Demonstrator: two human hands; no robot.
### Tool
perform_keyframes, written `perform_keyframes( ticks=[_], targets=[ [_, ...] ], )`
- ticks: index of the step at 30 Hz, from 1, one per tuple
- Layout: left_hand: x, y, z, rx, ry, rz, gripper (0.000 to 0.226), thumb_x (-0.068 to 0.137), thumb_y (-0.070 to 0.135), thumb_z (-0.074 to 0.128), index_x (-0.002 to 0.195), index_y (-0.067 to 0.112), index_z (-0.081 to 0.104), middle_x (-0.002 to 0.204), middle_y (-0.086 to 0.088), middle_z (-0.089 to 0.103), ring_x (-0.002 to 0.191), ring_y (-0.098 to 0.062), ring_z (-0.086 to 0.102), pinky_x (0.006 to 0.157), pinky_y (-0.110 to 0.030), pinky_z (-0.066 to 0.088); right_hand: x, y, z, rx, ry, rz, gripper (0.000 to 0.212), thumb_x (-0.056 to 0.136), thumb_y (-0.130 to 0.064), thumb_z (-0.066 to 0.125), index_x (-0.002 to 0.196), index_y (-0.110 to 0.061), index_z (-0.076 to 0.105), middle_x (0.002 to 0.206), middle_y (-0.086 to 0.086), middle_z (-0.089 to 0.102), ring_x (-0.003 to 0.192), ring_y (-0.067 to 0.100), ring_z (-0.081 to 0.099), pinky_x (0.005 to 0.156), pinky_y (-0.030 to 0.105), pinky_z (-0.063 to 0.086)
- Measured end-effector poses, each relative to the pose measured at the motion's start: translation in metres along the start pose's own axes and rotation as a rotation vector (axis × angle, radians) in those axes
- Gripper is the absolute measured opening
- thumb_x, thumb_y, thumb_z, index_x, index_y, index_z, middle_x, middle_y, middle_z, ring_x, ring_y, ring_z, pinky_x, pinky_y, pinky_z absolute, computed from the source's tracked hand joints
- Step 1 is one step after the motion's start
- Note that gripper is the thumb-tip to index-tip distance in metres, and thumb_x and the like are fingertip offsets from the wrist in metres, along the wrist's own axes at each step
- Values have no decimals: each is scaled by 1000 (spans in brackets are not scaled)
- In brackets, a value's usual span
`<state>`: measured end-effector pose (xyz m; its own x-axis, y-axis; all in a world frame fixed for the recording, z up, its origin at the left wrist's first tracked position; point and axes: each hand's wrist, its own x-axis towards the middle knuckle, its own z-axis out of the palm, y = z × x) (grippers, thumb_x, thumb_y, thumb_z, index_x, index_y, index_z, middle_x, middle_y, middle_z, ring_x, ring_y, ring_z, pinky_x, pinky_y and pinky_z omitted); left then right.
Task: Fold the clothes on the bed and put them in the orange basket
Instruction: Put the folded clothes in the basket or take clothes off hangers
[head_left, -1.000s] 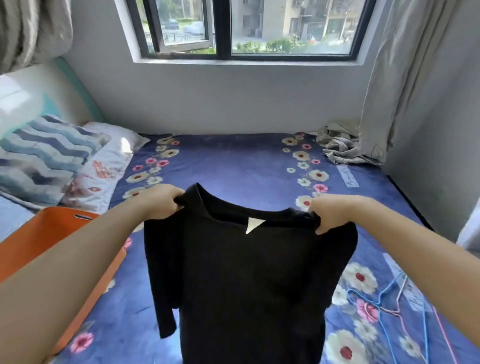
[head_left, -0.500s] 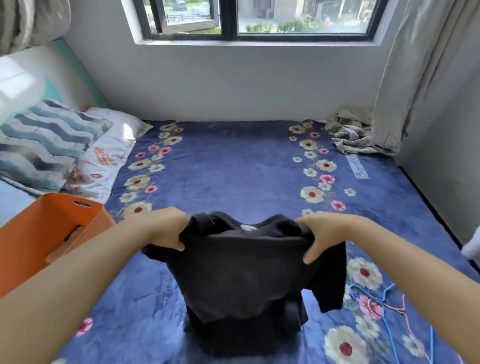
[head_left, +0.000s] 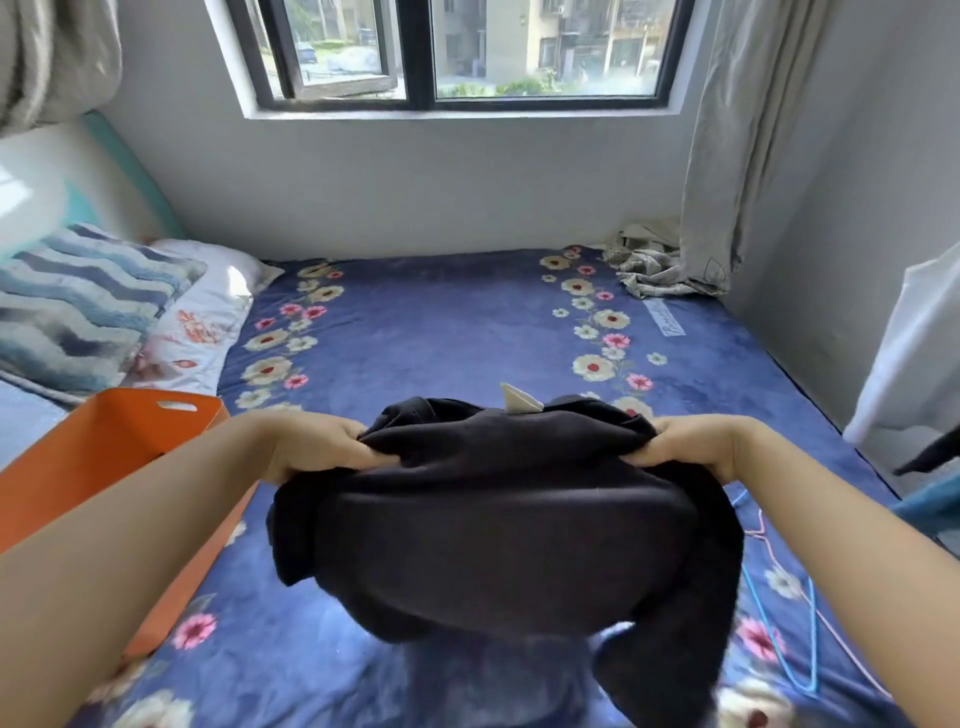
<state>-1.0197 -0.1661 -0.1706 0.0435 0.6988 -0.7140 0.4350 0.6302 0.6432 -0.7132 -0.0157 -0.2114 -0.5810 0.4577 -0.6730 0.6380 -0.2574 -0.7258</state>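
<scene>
Black cloth fills your view: the black top (head_left: 498, 525) hangs bunched above the bed (head_left: 441, 332), each shoulder pinched tight in the grip of your left hand (head_left: 317, 447) and right hand (head_left: 685, 449). Folding is barely begun, I judge. Next, lay it flat on the bed, tuck in the dangling sleeves, then carry it left to the orange basket (head_left: 104, 452).

My bedroom, daylight ahead.
A black-framed window (head_left: 447, 52) sits in the pale grey wall (head_left: 415, 182) before me; grey curtains (head_left: 727, 130) hang to my right.
</scene>
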Motion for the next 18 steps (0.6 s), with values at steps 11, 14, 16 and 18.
perform_keyframes(
  ticks=[11, 14, 16, 18],
  targets=[
    [-15, -3, -10, 99, 191, -33, 20, 91, 24, 57, 105, 10, 61, 91, -5, 70, 81, -19, 67, 76, -31, 56, -19, -27, 20, -157, 209, -78, 10, 91, -10, 55, 97, -15, 61, 95, 3, 65, 85, 20, 63, 77, 31, 52],
    [12, 5, -24, 207, 393, 31, 10, 95, 21, 52, 93, 15, 59, 91, 2, 54, 88, -14, 51, 76, -25, 44, 10, -42, 3, -632, 413, -177, 6, 90, -17, 57, 89, -11, 57, 88, 1, 55, 86, 19, 53, 70, 26, 41],
    [37, 7, -38, 346, 555, 108, 8, 94, 21, 53, 89, 17, 58, 96, -4, 55, 92, -19, 50, 76, -25, 35, 35, -51, -9, -875, 515, -200, 9, 89, -20, 59, 87, -13, 56, 90, 3, 54, 88, 21, 50, 71, 28, 36],
    [70, 8, -55, 494, 686, 125, 18, 90, 19, 57, 74, 20, 51, 89, -7, 55, 95, -27, 54, 71, -28, 32, 67, -55, -23, -989, 563, -203, 11, 86, -21, 62, 81, -15, 54, 91, 8, 56, 91, 25, 52, 72, 31, 39]
  ],
)
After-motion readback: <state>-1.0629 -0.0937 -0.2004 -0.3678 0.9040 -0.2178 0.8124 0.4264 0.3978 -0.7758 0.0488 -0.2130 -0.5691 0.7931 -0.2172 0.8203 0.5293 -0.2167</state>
